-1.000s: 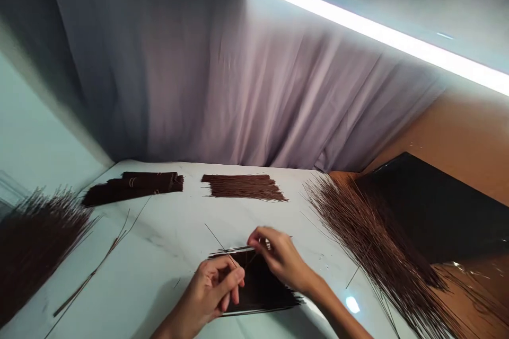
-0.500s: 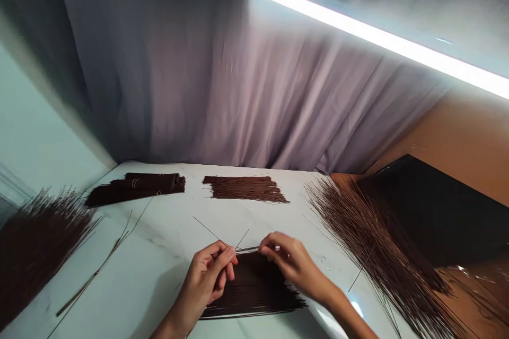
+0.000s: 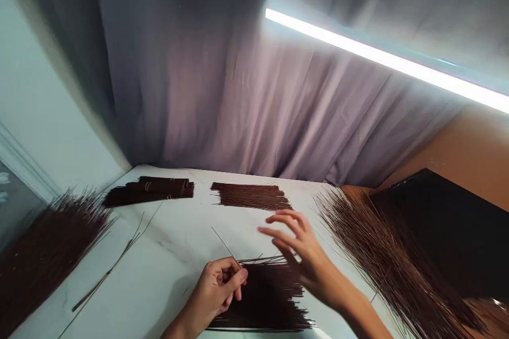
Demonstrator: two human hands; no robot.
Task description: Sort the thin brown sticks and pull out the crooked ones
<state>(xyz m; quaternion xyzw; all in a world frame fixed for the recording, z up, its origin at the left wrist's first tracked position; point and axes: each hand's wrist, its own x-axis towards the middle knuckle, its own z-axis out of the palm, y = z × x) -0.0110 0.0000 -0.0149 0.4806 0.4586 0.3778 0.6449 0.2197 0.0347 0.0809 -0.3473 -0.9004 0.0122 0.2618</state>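
Note:
My left hand (image 3: 220,288) is closed in a pinch on a thin dark brown stick (image 3: 223,242), whose free end points up and to the left. Beneath and beside that hand lies a flat layer of dark brown sticks (image 3: 266,294), set side by side, with uneven right-hand ends. A few loose sticks cross its far edge. My right hand (image 3: 304,246) is raised over the layer's right side, its fingers spread and holding nothing. Part of the layer is hidden behind both hands.
Rolled dark bundles (image 3: 159,188) and a flat stack of sticks (image 3: 252,196) lie at the table's far side. Long loose piles lie at left (image 3: 51,254) and right (image 3: 377,243). A few strands (image 3: 107,274) rest left of my hands. A curtain (image 3: 222,116) hangs behind.
My right hand has let go at the layer's far edge, lifted and spread its fingers. My left hand keeps its pinch. The whole view has shifted, so everything appears slightly lower and further right.

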